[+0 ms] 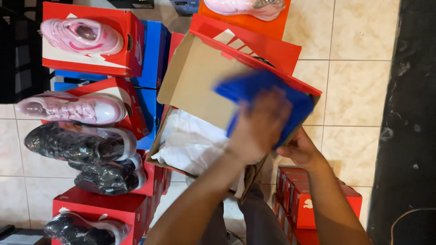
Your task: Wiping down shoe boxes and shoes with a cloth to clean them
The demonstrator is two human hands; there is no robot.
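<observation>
My left hand (259, 124) is closed around a blurred blue cloth (268, 97) held just above the open shoe box (195, 77), while my right hand (302, 149) grips that box's near right edge beneath the cloth.

I count two hands: my left hand (259, 129) and my right hand (302, 149), both at one open shoe box (200, 75) with one sheet of white paper (190, 140) inside and one blue cloth (268, 97) over it. Left of that box I see three pink shoes (81, 36) counting the one above it, and three black shoes (77, 143) wrapped in plastic. Also left of it are about four red boxes (97, 206) and two blue boxes (154, 50). Right of the box I make out one stack of small red boxes (309, 204), their exact number unclear.
</observation>
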